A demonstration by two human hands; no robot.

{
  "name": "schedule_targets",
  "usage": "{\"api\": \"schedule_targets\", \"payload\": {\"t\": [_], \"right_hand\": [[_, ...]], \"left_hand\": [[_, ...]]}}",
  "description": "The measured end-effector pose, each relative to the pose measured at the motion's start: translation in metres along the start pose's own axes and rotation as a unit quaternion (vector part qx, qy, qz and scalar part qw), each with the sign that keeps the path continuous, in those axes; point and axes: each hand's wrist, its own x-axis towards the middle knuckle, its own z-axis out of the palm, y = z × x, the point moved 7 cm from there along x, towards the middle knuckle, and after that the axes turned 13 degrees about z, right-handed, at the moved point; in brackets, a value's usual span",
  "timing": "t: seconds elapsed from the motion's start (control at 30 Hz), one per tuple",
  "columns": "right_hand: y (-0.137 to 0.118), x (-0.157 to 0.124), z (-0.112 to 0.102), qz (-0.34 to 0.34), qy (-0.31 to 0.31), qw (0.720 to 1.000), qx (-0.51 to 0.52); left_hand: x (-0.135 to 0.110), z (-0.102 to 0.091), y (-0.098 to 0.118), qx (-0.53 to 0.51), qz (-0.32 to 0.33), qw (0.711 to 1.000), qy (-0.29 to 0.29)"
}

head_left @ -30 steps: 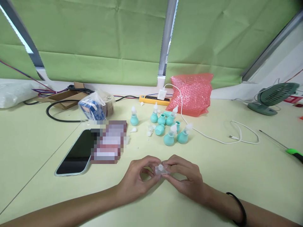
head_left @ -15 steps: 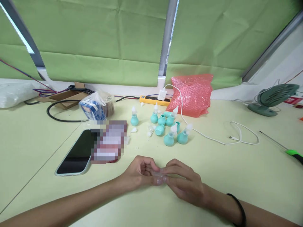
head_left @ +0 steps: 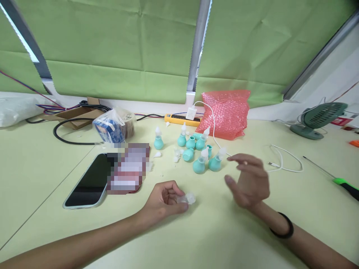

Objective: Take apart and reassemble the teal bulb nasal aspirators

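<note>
Pinched in my left hand (head_left: 168,200) is a small clear plastic piece (head_left: 190,198), its rounded end showing past the fingertips. My right hand (head_left: 249,181) is raised over the table to the right, fingers apart and nothing in it. Nearest to it stands a teal bulb with a translucent nozzle (head_left: 215,163). Beside that is another such teal bulb (head_left: 199,165). Several more lie or stand behind, among them an uncapped bulb (head_left: 191,142) and one lying on its side (head_left: 188,154). Small white tips (head_left: 157,154) and clear bits (head_left: 176,154) are scattered among them.
Two phones, one dark-screened (head_left: 89,181), lie at left. Behind them is a plastic-wrapped blue pack (head_left: 109,129). A yellow power strip (head_left: 179,120), a pink bubble-wrap bag (head_left: 224,114), a white cable (head_left: 291,170), a screwdriver (head_left: 340,182) and a green fan (head_left: 322,116) line the back and right.
My right hand has let go of the clear piece and moved right and up, opening. My left hand keeps the piece, which is now more visible.
</note>
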Motion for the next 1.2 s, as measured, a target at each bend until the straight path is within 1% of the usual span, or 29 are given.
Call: {"api": "schedule_targets", "payload": {"t": [0.07,0.1,0.13,0.17,0.2,0.23,0.27,0.3,0.37,0.43,0.47,0.53,0.7,0.77,0.8,0.83,0.9,0.93,0.97,1.0,1.03,1.07,1.1,1.13,1.17,1.2], "right_hand": [[0.021,0.012,-0.018,0.040,0.086,0.995,0.007],[0.033,0.017,-0.023,0.069,0.100,0.993,0.003],[0.046,0.022,-0.024,0.102,0.089,0.991,-0.008],[0.059,0.025,-0.022,0.138,0.049,0.989,-0.027],[0.074,0.027,-0.016,0.175,-0.009,0.983,-0.050],[0.087,0.026,-0.009,0.206,-0.075,0.973,-0.069],[0.098,0.023,-0.001,0.223,-0.148,0.960,-0.083],[0.105,0.019,0.004,0.223,-0.198,0.950,-0.094],[0.112,0.009,0.016,0.196,-0.284,0.931,-0.116],[0.115,0.001,0.023,0.164,-0.327,0.920,-0.141],[0.116,-0.001,0.024,0.159,-0.334,0.917,-0.150],[0.119,-0.004,0.025,0.167,-0.323,0.919,-0.155],[0.124,-0.003,0.019,0.192,-0.261,0.935,-0.145],[0.125,0.001,0.013,0.197,-0.218,0.945,-0.142],[0.124,0.005,0.009,0.199,-0.189,0.951,-0.145],[0.122,0.010,0.003,0.198,-0.139,0.960,-0.142],[0.113,0.021,-0.016,0.183,-0.003,0.976,-0.117],[0.105,0.024,-0.026,0.169,0.067,0.979,-0.096],[0.095,0.025,-0.033,0.150,0.121,0.979,-0.071],[0.084,0.025,-0.036,0.134,0.145,0.979,-0.052],[0.072,0.024,-0.035,0.117,0.145,0.982,-0.038],[0.056,0.021,-0.032,0.088,0.133,0.987,-0.004],[0.040,0.016,-0.025,0.066,0.098,0.993,0.011],[0.022,0.010,-0.012,0.037,0.031,0.999,0.008],[0.003,0.001,0.004,0.004,-0.059,0.998,0.000],[-0.013,-0.010,0.021,-0.022,-0.158,0.987,-0.007]], "left_hand": [[-0.001,0.001,0.002,0.002,0.014,1.000,-0.009],[-0.002,0.002,0.004,-0.002,0.022,1.000,-0.015],[-0.003,0.003,0.005,-0.007,0.028,0.999,-0.021],[-0.004,0.004,0.006,-0.012,0.031,0.999,-0.025],[-0.004,0.005,0.007,-0.016,0.032,0.999,-0.028],[-0.005,0.005,0.007,-0.017,0.032,0.999,-0.029],[-0.006,0.005,0.008,-0.016,0.032,0.999,-0.030],[-0.006,0.005,0.008,-0.012,0.031,0.999,-0.030],[-0.006,0.005,0.007,-0.003,0.029,0.999,-0.027],[-0.006,0.004,0.006,0.003,0.021,1.000,-0.021],[-0.005,0.004,0.005,0.003,0.018,1.000,-0.018],[-0.004,0.003,0.004,0.002,0.016,1.000,-0.015],[0.000,0.001,0.008,-0.003,0.035,0.999,0.006],[0.000,0.000,0.008,-0.006,0.039,0.999,0.011],[0.000,-0.001,0.007,-0.005,0.039,0.999,0.012],[0.000,-0.002,0.007,0.000,0.039,0.999,0.013],[-0.001,-0.004,0.006,0.012,0.036,0.999,0.019],[-0.002,-0.004,0.006,0.017,0.033,0.999,0.021],[-0.002,-0.004,0.006,0.022,0.032,0.999,0.023],[-0.003,-0.005,0.007,0.028,0.033,0.999,0.027],[-0.003,-0.005,0.008,0.036,0.033,0.998,0.031],[-0.003,-0.005,0.009,0.048,0.033,0.998,0.036],[-0.003,-0.006,0.009,0.061,0.032,0.997,0.041],[-0.003,-0.006,0.010,0.072,0.032,0.996,0.048],[-0.003,-0.007,0.010,0.077,0.034,0.995,0.054],[-0.003,-0.008,0.010,0.077,0.037,0.994,0.062]]}}
